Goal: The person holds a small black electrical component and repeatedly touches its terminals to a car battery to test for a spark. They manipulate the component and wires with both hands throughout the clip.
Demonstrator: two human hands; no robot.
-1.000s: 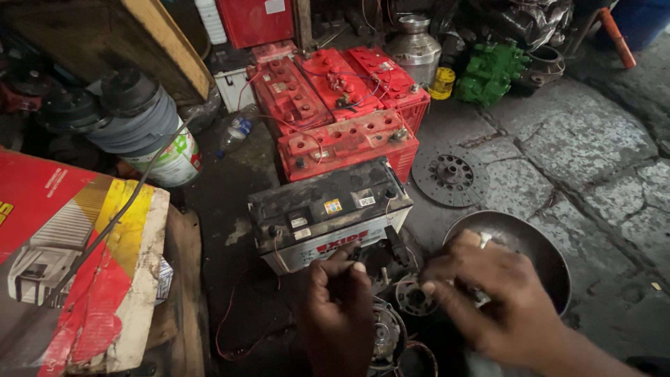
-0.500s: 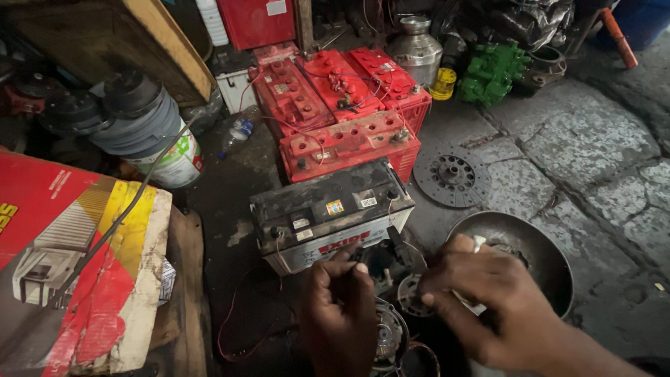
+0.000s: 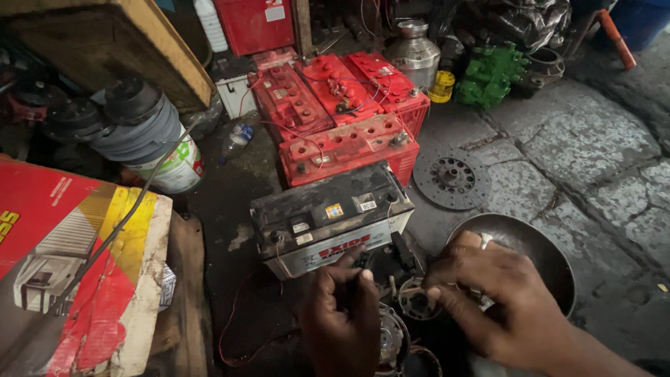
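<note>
– Black, grimy battery (image 3: 328,213) on the floor, just ahead of my hands. Red batteries (image 3: 342,112) are stacked behind it.

– Where are your hands?

– Both are low in the picture, close to me. My left hand (image 3: 342,321) is curled narrow, fingertips pinched together just under the battery's front face. Whether it grips anything, I cannot tell. My right hand (image 3: 502,300) has its fingers drawn together, tips touching or almost touching a small round metal part (image 3: 415,304) between the hands.

– And what are you doing?

– Judging by the pose, fine fingertip work on that part, partway through. It sits in shadow, just below the battery.

– What does the next move call for?

– Probably a steady pinch and small motions, since the part is small and dimly lit.

– Anything else nearby?

– A metal bowl (image 3: 537,244) is behind my right hand, a toothed disc (image 3: 452,178) is beyond it, and a red carton (image 3: 70,258) is on my left.
</note>
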